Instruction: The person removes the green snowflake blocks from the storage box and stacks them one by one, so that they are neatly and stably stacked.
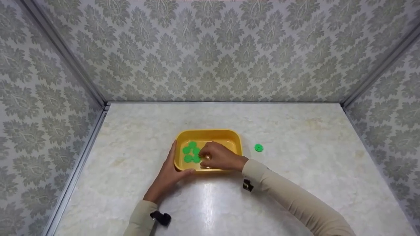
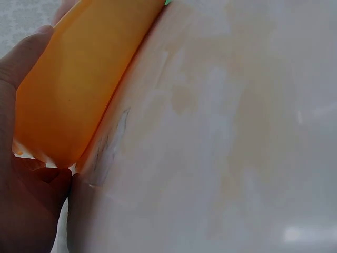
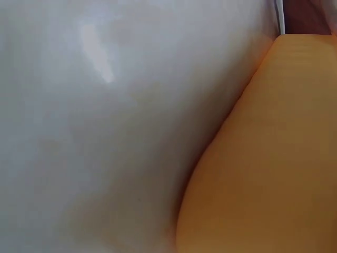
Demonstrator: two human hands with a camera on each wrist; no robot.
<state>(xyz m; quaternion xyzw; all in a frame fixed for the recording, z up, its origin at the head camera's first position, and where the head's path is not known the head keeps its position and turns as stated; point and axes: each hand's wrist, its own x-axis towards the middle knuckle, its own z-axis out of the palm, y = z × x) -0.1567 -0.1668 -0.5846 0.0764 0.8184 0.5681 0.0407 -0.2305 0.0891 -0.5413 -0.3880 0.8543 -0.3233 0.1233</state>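
Note:
A yellow rectangular tray (image 1: pixel 208 132) stands on the table. My left hand (image 1: pixel 169 173) grips its left front corner, fingers along the left side and thumb at the front rim. In the left wrist view the left hand (image 2: pixel 26 205) is against the tray's orange-looking outer wall (image 2: pixel 79 79). Several green notched plastic discs (image 1: pixel 188 158) lie in the tray's left half. My right hand (image 1: pixel 218 156) reaches over the front rim into the tray, fingers bent, fingertips beside the discs; whether they pinch one is hidden. Another green notched disc (image 1: pixel 259 147) lies on the table, right of the tray.
The pale marbled table (image 1: pixel 311 157) carries the tray and the loose disc. Patterned walls (image 1: pixel 210 52) enclose it at the back and both sides, with metal edging along the corners. In the right wrist view the tray's outer wall (image 3: pixel 263 158) fills the right side.

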